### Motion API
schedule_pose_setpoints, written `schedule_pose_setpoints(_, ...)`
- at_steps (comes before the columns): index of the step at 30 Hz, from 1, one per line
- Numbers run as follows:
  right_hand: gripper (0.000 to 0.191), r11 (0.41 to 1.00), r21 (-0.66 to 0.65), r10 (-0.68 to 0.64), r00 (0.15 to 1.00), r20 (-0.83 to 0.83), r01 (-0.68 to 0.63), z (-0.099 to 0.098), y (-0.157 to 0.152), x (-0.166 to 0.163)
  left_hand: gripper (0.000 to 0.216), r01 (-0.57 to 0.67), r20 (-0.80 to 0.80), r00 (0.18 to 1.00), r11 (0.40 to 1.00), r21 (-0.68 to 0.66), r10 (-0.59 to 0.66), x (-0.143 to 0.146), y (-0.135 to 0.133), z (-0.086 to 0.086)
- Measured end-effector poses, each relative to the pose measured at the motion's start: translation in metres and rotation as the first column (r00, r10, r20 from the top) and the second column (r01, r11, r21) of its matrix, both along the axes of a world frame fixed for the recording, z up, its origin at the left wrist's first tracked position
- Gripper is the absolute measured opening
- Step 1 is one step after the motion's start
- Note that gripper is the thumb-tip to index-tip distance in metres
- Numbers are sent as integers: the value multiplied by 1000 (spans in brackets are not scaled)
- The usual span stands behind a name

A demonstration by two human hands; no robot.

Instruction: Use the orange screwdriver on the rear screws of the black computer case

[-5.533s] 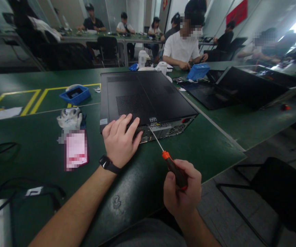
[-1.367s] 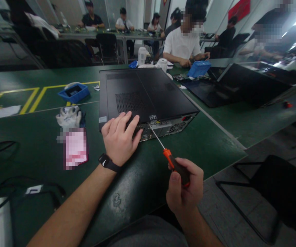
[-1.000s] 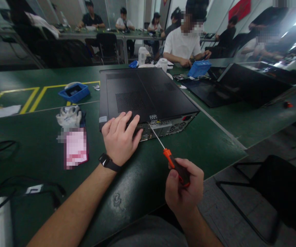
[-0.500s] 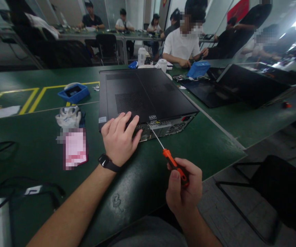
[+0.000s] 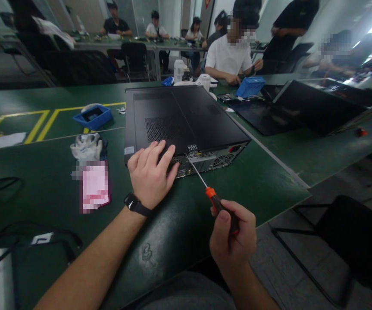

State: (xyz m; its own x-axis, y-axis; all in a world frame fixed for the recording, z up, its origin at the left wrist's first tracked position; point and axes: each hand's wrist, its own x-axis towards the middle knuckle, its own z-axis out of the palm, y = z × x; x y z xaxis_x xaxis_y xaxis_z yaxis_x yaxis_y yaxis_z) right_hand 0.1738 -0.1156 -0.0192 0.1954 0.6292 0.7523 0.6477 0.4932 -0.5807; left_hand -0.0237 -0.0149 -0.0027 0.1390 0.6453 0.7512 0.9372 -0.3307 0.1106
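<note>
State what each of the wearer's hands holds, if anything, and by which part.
The right hand holds the screwdriver by its handle. The left hand grips nothing; it rests, fingers spread, on the black computer case's near edge.

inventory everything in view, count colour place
computer case: 1, black, centre, on green table
screwdriver: 1, orange and dark, tip at case edge
bins: 2, blue, left and farther right
gloves: count unclear, whitish, left of case
blurred flat item: 1, pink, by gloves
cables: several, black, left
panels: several, black, right
containers: several, white, behind case
chairs: several, black, right and background
co-workers: several, white or dark clothes, background
watch: 1, black, left wrist
left hand: 1, bare, on case
right hand: 1, bare, around screwdriver
</note>
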Motion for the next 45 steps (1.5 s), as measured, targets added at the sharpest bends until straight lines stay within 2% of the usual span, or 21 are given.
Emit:
schedule_pose_setpoints(3,30,999,-27,23,1000,-14,-24,0,-1,0,49,3,5,1000,1000,-9,-3,0,0,0)
schedule_pose_setpoints(7,37,996,39,85,996,2,-85,6,2,-1,49,13,25,1000,1000,-11,-12,0,0,0)
schedule_pose_setpoints(10,38,998,56,42,999,28,-43,4,3,-1,50,17,28,999,1000,-18,-17,0,0,0)
schedule_pose_setpoints(13,34,1000,3,-30,1000,8,30,-4,0,1,50,8,17,1000,1000,-13,-8,0,0,0)
schedule_pose_setpoints(18,36,999,-44,30,999,-42,-32,-8,-3,3,50,10,17,1000,1000,-13,-10,-1,0,0)
schedule_pose_setpoints(24,36,998,54,24,1000,17,-25,1,2,0,51,26,44,999,999,-31,-24,-1,0,0)
schedule_pose_setpoints(29,30,1000,-13,-3,998,-58,2,-6,-1,1,48,9,11,1000,1000,-2,-9,0,-1,1)
schedule_pose_setpoints(34,36,998,17,58,997,-45,-57,-3,0,0,50,7,18,1000,1000,-13,-7,0,-1,1)
schedule_pose_setpoints(37,34,999,40,27,1000,-13,-27,-2,1,1,51,7,19,1000,1000,-10,-6,0,-1,0)
schedule_pose_setpoints(41,30,1000,-6,-12,999,-38,11,-5,-1,2,50,6,17,1000,1000,-13,-6,-1,0,0)
schedule_pose_setpoints(45,33,999,-1,48,997,-63,-48,-4,0,2,49,11,22,1000,1000,-18,-11,-1,0,0)
